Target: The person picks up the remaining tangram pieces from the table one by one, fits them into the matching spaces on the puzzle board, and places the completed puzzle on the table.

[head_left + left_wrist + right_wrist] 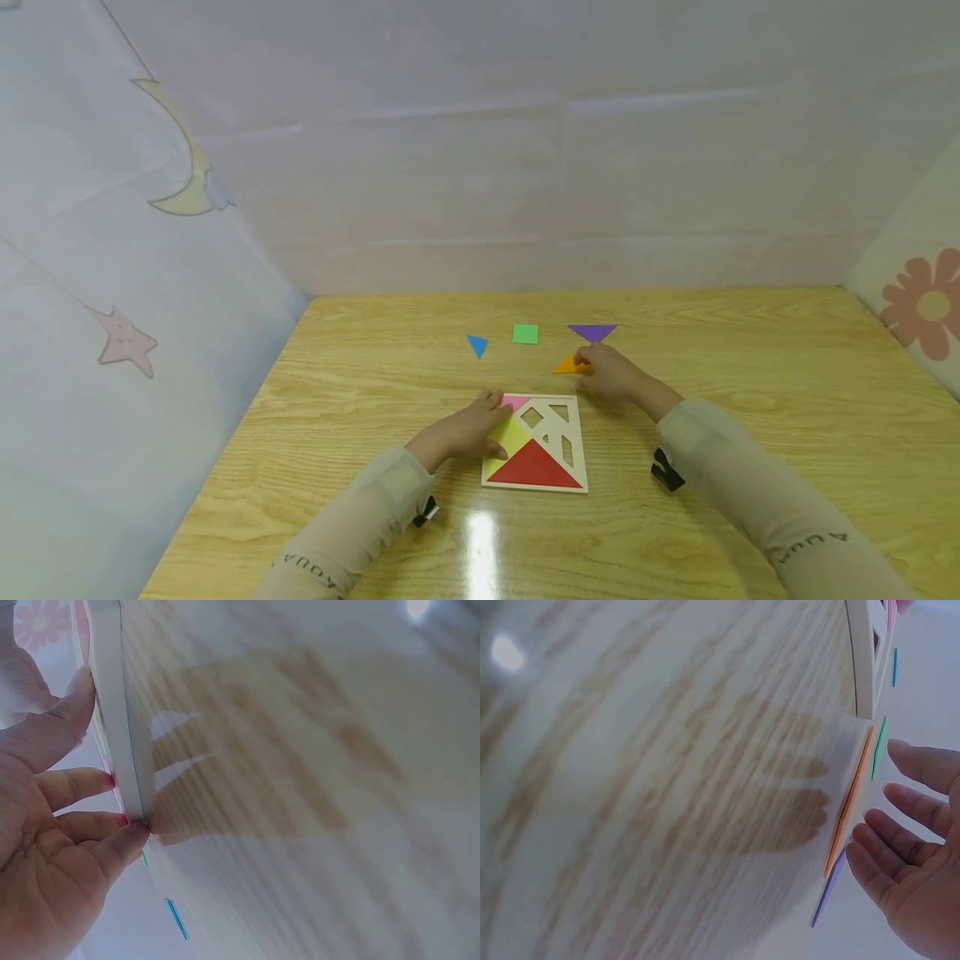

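A square tangram board (581, 446) lies on the table, with red (534, 467), yellow (512, 435) and pink (516, 402) pieces in it and several cut-outs bare at its right. My left hand (468, 427) rests on the board's left side, its fingertips on the pieces and at the edge in the left wrist view. My right hand (606, 372) reaches over the orange piece (567, 364), overlapping its right part. In the right wrist view its fingers (911, 810) are loosely bent, standing just off the orange piece.
Behind the board lie a blue triangle (477, 345), a green square (526, 334) and a purple triangle (592, 332). The wooden table (360, 375) meets a cloth backdrop (450, 183) at its back and sides. Black wrist straps (666, 471) show under the sleeves.
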The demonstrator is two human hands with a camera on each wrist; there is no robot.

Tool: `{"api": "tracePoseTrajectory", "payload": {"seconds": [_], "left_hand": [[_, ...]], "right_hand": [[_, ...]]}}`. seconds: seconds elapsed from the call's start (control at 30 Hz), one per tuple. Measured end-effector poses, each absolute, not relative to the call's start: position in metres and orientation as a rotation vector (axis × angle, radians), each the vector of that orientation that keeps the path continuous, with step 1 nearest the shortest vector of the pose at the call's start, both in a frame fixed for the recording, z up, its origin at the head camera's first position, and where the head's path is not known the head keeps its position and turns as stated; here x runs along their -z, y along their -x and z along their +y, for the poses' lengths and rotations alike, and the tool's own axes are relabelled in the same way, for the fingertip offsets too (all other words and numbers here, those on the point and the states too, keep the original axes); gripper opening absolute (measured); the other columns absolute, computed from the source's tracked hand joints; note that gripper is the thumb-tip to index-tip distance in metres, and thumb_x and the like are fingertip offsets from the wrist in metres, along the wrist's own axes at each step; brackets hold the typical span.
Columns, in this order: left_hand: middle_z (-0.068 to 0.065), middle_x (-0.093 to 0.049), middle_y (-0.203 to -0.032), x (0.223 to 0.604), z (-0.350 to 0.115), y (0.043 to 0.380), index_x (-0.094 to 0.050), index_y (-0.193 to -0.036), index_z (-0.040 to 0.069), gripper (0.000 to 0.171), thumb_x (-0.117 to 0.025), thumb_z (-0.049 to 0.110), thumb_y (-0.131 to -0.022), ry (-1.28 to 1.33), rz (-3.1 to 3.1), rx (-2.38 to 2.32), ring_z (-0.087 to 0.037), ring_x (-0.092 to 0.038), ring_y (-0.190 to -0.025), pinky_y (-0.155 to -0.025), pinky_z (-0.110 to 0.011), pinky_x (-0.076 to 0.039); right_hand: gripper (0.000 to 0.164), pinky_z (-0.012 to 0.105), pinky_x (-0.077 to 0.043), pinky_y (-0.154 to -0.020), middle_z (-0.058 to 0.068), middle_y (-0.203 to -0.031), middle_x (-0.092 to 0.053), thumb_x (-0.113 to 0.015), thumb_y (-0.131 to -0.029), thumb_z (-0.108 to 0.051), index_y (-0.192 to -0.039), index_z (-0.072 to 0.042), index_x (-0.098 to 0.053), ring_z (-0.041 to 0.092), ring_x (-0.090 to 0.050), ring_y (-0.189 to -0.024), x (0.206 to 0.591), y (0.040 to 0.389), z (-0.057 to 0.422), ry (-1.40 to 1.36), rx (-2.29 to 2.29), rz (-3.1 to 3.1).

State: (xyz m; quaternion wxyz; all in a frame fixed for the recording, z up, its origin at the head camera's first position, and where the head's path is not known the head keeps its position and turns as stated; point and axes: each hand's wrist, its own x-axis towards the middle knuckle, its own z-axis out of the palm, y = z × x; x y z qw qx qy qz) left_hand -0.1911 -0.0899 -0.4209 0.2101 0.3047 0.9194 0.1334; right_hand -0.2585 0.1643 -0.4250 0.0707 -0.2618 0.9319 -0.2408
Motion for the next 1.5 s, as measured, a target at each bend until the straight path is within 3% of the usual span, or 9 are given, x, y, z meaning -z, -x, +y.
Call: {"api": "tracePoseTrajectory", "payload": {"seconds": [0.47,0.93,1.13,1.5], "left_hand": [[-0.017,-0.015,-0.140,0.420,-0.089,0.191,-0.031,-0.133,0.002,0.069,-0.062,0.029,-0.078,-0.865,2.568,-0.355,-0.031,-0.008,-0.128,-0.102,-0.036,-0.017],[-0.018,-0.014,-0.140,0.420,-0.090,0.191,-0.030,-0.133,0.001,0.070,-0.062,0.029,-0.078,-0.877,2.566,-0.354,-0.031,-0.008,-0.128,-0.102,-0.036,-0.017],[-0.018,-0.013,-0.141,0.422,-0.091,0.189,-0.030,-0.133,0.002,0.070,-0.062,0.029,-0.078,-0.857,2.558,-0.371,-0.031,-0.007,-0.128,-0.101,-0.037,-0.017],[-0.019,-0.013,-0.140,0.420,-0.089,0.190,-0.030,-0.133,0.002,0.070,-0.061,0.030,-0.078,-0.877,2.572,-0.339,-0.031,-0.009,-0.128,-0.101,-0.037,-0.017]], "right_hand": [[0.032,0.042,-0.041,-0.075,0.019,-0.092,-0.053,-0.062,-0.075,-0.009,-0.099,0.010,-0.055,0.030,-0.049,-0.085,0.431,0.262,0.163,0.777,0.676,2.848],[0.036,0.045,-0.039,-0.080,0.023,-0.099,-0.052,-0.061,-0.073,-0.004,-0.105,0.012,-0.053,0.035,-0.047,-0.092,0.428,0.264,0.153,0.814,0.625,2.872],[0.027,0.044,-0.039,-0.076,0.018,-0.091,-0.054,-0.060,-0.073,-0.002,-0.097,0.009,-0.057,0.032,-0.047,-0.085,0.431,0.264,0.151,0.886,0.533,2.888],[0.024,0.041,-0.040,-0.073,0.016,-0.087,-0.051,-0.061,-0.076,-0.002,-0.097,0.009,-0.057,0.028,-0.047,-0.080,0.432,0.266,0.153,0.818,0.519,2.931]]}}
